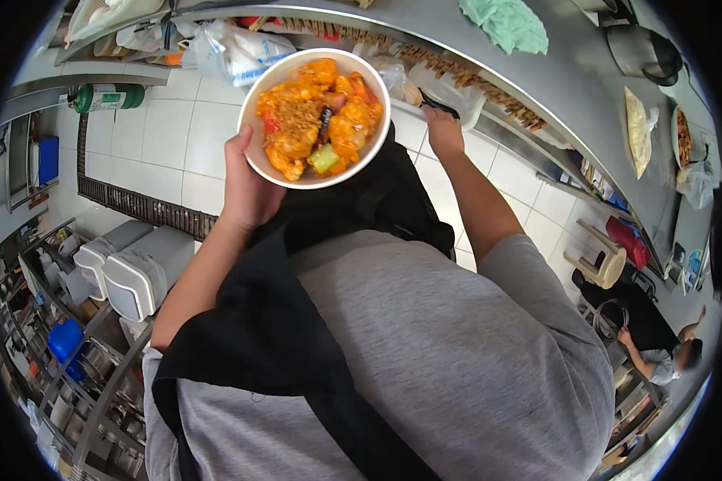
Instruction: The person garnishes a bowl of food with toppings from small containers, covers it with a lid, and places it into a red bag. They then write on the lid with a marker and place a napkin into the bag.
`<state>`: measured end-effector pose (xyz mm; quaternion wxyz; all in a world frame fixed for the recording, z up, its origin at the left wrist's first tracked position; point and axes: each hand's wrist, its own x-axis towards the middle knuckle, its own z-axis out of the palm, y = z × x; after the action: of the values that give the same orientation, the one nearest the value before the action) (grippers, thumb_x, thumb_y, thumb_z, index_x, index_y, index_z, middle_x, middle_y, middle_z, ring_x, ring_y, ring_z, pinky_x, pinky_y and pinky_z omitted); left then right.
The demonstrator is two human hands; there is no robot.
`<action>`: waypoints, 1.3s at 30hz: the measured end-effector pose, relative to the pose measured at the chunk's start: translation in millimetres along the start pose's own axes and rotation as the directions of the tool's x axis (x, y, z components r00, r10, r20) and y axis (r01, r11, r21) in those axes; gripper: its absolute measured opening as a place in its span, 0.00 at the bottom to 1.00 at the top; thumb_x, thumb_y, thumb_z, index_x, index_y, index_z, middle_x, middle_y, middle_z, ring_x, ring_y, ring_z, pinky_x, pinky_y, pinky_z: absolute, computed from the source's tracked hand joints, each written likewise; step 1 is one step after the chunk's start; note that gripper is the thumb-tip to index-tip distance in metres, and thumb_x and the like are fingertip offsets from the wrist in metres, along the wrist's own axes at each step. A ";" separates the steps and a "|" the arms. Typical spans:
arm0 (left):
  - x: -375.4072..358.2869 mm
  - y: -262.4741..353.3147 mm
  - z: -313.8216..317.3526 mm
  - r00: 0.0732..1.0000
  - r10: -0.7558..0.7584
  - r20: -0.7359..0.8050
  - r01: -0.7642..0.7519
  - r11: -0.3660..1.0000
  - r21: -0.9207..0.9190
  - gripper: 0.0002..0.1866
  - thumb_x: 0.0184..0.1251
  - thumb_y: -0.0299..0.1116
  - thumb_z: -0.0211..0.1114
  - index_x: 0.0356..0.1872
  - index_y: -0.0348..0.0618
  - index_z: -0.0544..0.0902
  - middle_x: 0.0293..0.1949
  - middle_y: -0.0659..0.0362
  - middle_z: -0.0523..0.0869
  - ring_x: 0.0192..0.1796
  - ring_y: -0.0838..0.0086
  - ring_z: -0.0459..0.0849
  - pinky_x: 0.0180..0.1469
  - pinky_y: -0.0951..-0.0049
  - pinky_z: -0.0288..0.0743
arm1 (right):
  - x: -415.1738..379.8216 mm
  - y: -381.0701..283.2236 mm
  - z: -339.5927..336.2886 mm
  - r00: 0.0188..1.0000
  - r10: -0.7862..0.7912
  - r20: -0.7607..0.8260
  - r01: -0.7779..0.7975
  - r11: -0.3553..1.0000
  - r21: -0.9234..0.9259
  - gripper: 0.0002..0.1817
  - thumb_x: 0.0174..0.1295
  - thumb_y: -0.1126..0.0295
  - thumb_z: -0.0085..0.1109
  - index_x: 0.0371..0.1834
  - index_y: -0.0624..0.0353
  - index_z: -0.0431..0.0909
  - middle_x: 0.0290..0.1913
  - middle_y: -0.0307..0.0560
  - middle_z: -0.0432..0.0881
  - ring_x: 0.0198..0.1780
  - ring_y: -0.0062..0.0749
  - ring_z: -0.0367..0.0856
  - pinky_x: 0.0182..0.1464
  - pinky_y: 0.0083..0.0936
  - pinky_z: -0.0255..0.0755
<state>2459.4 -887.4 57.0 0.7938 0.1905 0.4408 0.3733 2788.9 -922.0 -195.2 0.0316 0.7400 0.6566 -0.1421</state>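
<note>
My left hand (250, 180) is closed on a white bowl (247, 143), its thumb at the rim and the other fingers underneath. Orange-sauced food (321, 120) fills the bowl, with a brown crumbly topping, a green piece and a dark strip. My right hand (443, 132) reaches forward under the counter edge, beside a clear plastic tub (464, 103). A black object (440, 106) lies right at its fingertips. The fingers are mostly hidden, so I cannot tell whether they grip it.
A steel counter (457, 36) curves across the front, with a green cloth (505, 24), a kettle (643, 54) and a bag of pale yellow food (637, 132). Plastic bags (237, 52) sit on the shelf below. White bins (148, 272) stand left; a person (658, 361) and wooden stool (606, 260) are at right.
</note>
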 end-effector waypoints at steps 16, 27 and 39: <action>-39.3 -6.5 -46.0 0.998 0.057 -0.030 -0.056 0.998 0.040 0.36 0.70 0.57 0.40 0.72 0.43 0.57 0.69 0.51 0.65 0.70 0.58 0.66 0.70 0.54 0.61 | 10.9 -6.1 -42.9 0.921 0.192 -0.338 -0.214 0.977 -0.027 0.10 0.59 0.66 0.61 0.44 0.49 0.78 0.47 0.38 0.79 0.54 0.37 0.73 0.53 0.44 0.62; -20.1 -7.0 2.5 0.992 0.051 0.116 -0.048 0.998 -0.030 0.35 0.71 0.53 0.40 0.72 0.40 0.54 0.71 0.50 0.62 0.72 0.58 0.62 0.72 0.52 0.57 | -57.2 6.9 -160.4 0.941 0.305 -0.148 0.032 0.352 0.935 0.14 0.71 0.58 0.51 0.42 0.58 0.77 0.35 0.34 0.78 0.39 0.20 0.74 0.45 0.23 0.68; 40.9 -6.1 107.6 0.974 0.055 0.221 -0.060 0.998 0.015 0.36 0.70 0.54 0.42 0.72 0.39 0.56 0.70 0.49 0.64 0.71 0.58 0.64 0.71 0.54 0.58 | 2.1 23.2 -266.4 0.991 0.118 0.062 -0.030 -0.256 0.966 0.10 0.74 0.64 0.44 0.44 0.58 0.70 0.46 0.47 0.80 0.48 0.32 0.82 0.56 0.36 0.75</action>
<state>2566.2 -857.4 88.3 0.8245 0.2519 0.3485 0.3678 2856.8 -860.9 56.2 -0.5752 0.5198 0.2438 -0.5827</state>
